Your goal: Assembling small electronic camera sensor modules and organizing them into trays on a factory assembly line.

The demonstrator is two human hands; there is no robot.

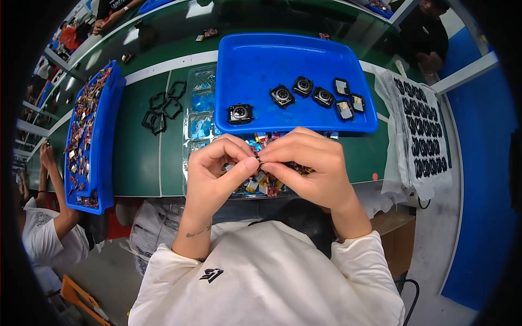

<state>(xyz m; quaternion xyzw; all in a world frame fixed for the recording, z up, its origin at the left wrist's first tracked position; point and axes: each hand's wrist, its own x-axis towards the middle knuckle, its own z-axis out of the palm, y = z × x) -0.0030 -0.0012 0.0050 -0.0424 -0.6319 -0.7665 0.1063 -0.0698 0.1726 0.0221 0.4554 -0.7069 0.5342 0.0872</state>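
Note:
My left hand (220, 165) and my right hand (312, 165) meet fingertip to fingertip, thumbs against forefingers. Between them is a tiny dark part, mostly hidden by the fingers and too small to name. Just under both hands lies a heap of small electronic parts (266, 187), silver, yellow and red, in a clear plastic tray. Beyond the hands a blue tray (293, 51) holds several black square watch-like cases. One case (240, 113) with a round face lies near its left corner; others (282, 96) are grouped to the right, some showing pale, flat inner sides.
Black frames (157, 120) lie on the green table (136, 168) at the left. Farther left, a blue bin (111, 125) is filled with small parts. Rows of black cases (427, 127) rest on white wrapping at the right. Other people are around the bench.

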